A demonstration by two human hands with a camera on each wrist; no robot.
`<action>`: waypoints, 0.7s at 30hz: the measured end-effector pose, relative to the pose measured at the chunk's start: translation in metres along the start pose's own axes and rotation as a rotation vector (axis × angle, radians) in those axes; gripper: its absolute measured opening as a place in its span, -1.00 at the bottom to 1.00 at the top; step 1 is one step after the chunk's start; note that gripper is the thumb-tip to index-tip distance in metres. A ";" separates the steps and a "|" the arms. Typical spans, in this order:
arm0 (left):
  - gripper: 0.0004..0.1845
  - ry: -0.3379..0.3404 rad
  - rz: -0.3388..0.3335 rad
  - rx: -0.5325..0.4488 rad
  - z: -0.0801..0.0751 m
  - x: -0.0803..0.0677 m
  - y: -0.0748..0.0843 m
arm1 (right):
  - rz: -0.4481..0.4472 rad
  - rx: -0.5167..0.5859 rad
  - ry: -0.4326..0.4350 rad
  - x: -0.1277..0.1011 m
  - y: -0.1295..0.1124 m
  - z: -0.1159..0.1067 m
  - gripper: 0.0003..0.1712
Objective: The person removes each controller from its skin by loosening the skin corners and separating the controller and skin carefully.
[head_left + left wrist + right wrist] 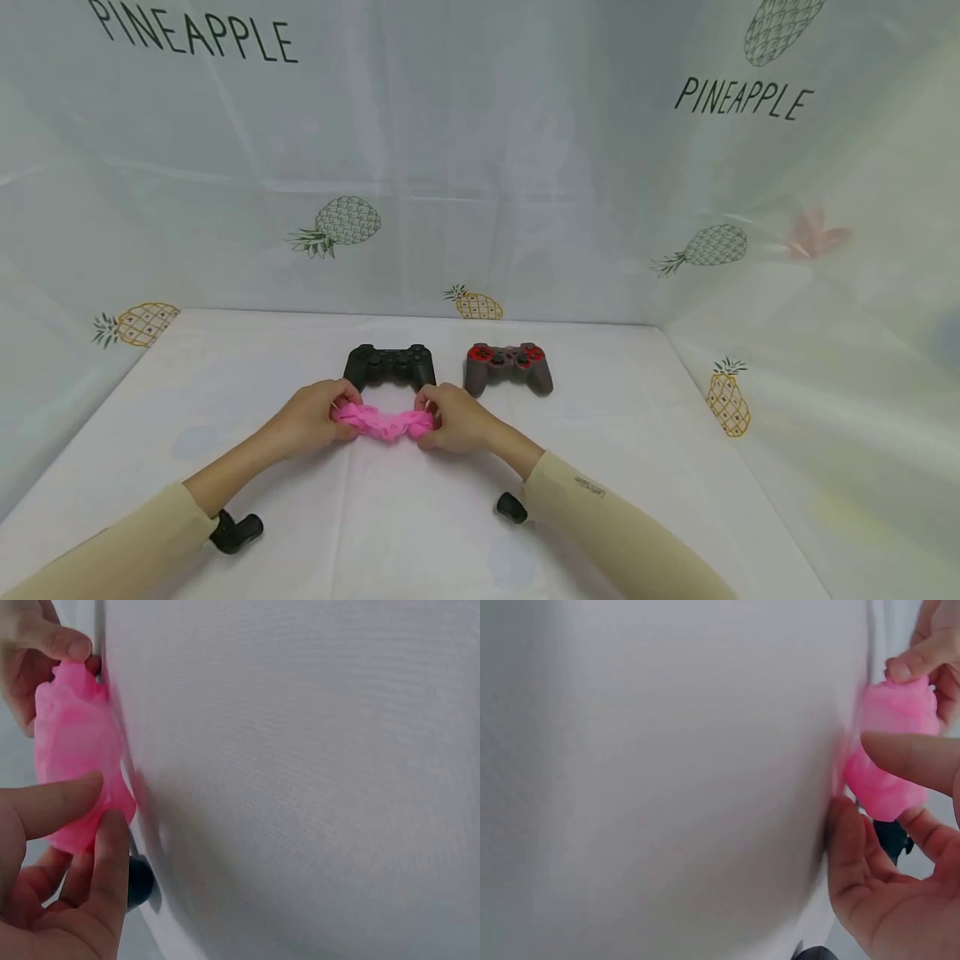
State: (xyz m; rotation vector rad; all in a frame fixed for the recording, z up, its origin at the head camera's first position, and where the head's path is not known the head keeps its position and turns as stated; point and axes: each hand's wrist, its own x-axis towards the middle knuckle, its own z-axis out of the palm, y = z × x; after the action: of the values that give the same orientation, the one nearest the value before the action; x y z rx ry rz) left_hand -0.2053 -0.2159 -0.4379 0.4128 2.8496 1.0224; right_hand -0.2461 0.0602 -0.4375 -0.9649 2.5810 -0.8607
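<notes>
A soft, crumpled pink piece [385, 425], thin and slightly see-through, stretches between both hands low over the white table. My left hand [311, 417] pinches its left end between thumb and fingers. At the opposite end, my right hand [459, 419] grips it the same way. The left wrist view has the pink piece [79, 742] bunched up, the left thumb lying across its near part. From the right wrist, its near end [889, 787] looks rounded and folded, with the right thumb over it. Just behind the hands lies a black game controller [388, 360].
A dark grey game controller with red buttons [509, 367] lies to the right of the black one. The white-covered table [600, 433] meets a pineapple-print curtain [480, 167] at the back and sides. Small black devices [237, 532] sit at both wrists.
</notes>
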 end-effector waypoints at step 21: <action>-0.48 -0.219 0.000 -0.215 0.013 -0.001 0.022 | 0.078 0.191 -0.132 -0.028 0.007 -0.009 -0.46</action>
State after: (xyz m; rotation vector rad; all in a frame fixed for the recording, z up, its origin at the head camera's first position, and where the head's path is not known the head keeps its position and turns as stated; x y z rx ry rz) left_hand -0.1975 -0.1913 -0.4340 0.4721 2.5170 1.1869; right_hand -0.2324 0.0872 -0.4332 -0.8310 2.3600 -0.9674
